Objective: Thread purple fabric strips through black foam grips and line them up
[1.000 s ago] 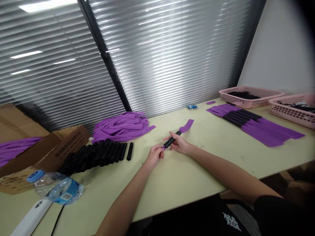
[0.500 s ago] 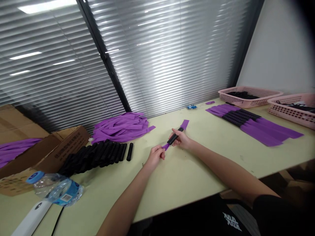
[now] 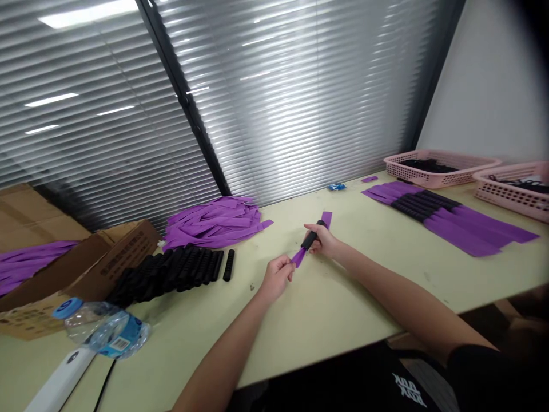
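Between my hands is a purple strap (image 3: 299,257) that runs through a black ribbed tube (image 3: 309,238). My left hand (image 3: 278,276) pinches the near end of the strap. Fingers of my right hand (image 3: 324,240) are wrapped round the tube, and the strap's far end sticks out beyond it. To the left, a heap of black tubes (image 3: 171,272) lies on the table, with a single tube (image 3: 229,265) beside it. A pile of loose purple straps (image 3: 214,223) is behind them. At the right, several straps with black tubes on them (image 3: 422,205) lie side by side.
A cardboard box (image 3: 115,260) with purple straps stands at the left. Near it are a water bottle (image 3: 107,332) on its side and a white device (image 3: 62,380) with a cable. Two pink baskets (image 3: 441,180) sit at the back right, and a blue packet (image 3: 337,187) lies near the blinds.
The tube has slid along the strap away from my left hand, so more purple shows between my hands and less at the far end. The whole view has shifted slightly.
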Action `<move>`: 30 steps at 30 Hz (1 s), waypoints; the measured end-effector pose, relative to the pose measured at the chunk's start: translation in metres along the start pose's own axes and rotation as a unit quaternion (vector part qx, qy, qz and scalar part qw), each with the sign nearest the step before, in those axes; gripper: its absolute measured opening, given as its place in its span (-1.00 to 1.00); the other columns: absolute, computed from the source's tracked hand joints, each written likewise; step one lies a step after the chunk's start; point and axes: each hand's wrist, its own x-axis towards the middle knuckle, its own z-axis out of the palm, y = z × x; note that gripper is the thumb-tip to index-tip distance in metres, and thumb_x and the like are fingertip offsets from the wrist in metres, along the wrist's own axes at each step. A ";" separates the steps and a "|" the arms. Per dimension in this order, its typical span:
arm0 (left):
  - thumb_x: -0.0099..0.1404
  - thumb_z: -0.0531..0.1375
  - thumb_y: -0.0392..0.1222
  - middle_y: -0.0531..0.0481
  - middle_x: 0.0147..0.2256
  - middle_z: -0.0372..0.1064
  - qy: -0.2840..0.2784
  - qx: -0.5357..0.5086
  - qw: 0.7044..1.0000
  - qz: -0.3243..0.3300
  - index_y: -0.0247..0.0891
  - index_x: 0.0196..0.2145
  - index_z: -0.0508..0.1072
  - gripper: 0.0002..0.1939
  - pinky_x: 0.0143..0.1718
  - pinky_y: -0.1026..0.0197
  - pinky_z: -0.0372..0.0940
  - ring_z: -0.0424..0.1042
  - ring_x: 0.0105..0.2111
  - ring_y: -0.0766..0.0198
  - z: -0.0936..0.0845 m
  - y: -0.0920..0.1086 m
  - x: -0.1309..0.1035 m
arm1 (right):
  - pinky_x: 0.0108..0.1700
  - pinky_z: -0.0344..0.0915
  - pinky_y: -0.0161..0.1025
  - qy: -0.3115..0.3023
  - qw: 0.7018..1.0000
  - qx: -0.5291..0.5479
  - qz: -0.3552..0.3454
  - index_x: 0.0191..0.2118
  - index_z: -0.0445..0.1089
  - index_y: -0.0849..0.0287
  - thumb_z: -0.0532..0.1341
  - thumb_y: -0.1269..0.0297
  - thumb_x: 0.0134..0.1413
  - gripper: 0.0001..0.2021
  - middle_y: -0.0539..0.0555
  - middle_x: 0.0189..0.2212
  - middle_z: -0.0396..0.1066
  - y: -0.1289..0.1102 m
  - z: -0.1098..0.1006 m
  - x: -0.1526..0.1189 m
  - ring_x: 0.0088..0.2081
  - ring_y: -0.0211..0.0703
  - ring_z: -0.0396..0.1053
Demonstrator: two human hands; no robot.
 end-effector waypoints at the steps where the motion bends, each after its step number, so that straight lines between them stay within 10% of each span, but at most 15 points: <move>1: 0.11 0.12 -0.18 0.15 -0.71 0.15 -0.002 0.007 1.000 0.002 -0.24 -0.64 0.20 -0.77 -0.50 0.32 0.02 0.12 -0.63 0.41 0.001 0.000 -0.001 | -0.66 0.14 -0.31 0.002 1.000 -0.003 0.006 -0.63 0.20 0.15 0.08 0.05 0.09 -0.62 -0.15 -0.90 -0.12 0.000 -0.001 0.001 -0.79 -0.37 -0.13; 14: 0.13 0.21 0.24 -0.02 -0.53 0.35 -0.080 -0.058 0.995 0.008 -0.36 -0.37 0.44 -0.49 -0.46 0.30 0.12 0.29 -0.53 0.35 -0.019 -0.015 -0.004 | -0.67 0.06 -0.37 -0.152 0.983 -0.093 0.042 -0.62 0.27 0.21 0.21 0.20 -0.15 -0.79 -0.12 -0.86 0.06 0.018 0.001 -0.029 -0.77 -0.35 0.05; 20: 0.10 0.10 0.42 -0.14 -0.35 0.43 -0.047 -0.114 0.992 -0.021 -0.37 -0.21 0.48 -0.28 -0.43 0.27 0.19 0.39 -0.38 0.22 -0.017 -0.025 0.006 | -0.66 0.07 -0.43 -0.337 0.896 -0.262 0.126 -0.45 0.33 0.23 0.35 0.14 -0.26 -0.70 -0.03 -0.57 0.39 0.032 0.036 -0.054 -0.66 -0.41 0.17; 30: 0.14 0.23 0.19 -0.12 -0.27 0.45 -0.002 -0.197 0.980 -0.027 -0.32 -0.27 0.44 -0.53 -0.41 0.24 0.30 0.43 -0.38 0.22 -0.013 -0.011 0.003 | -0.71 -0.13 -0.44 -0.294 0.875 -0.366 0.121 -0.50 0.11 0.16 0.37 0.00 -0.26 -0.55 -0.14 -0.63 0.14 0.031 0.057 -0.071 -0.68 -0.46 -0.05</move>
